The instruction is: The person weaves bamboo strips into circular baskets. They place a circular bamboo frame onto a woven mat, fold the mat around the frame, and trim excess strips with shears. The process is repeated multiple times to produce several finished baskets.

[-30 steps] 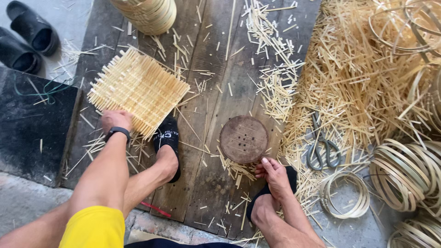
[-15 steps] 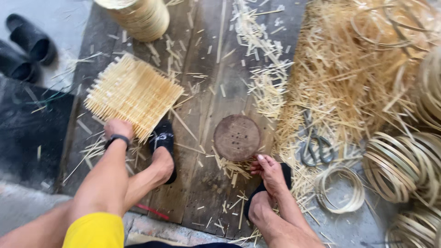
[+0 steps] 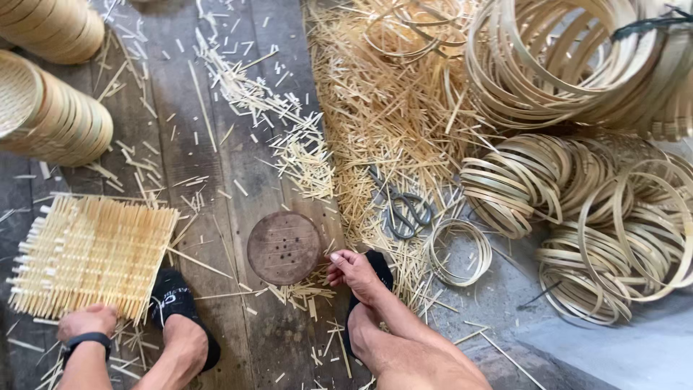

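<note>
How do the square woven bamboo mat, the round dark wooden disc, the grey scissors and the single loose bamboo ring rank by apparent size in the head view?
1. Square woven bamboo mat
2. Round dark wooden disc and single loose bamboo ring: look alike, unranked
3. Grey scissors

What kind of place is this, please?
Probably a bamboo-weaving workshop floor: bamboo hoops are piled high, a woven mat lies by the left hand, and scissors rest among cut splints.
</note>
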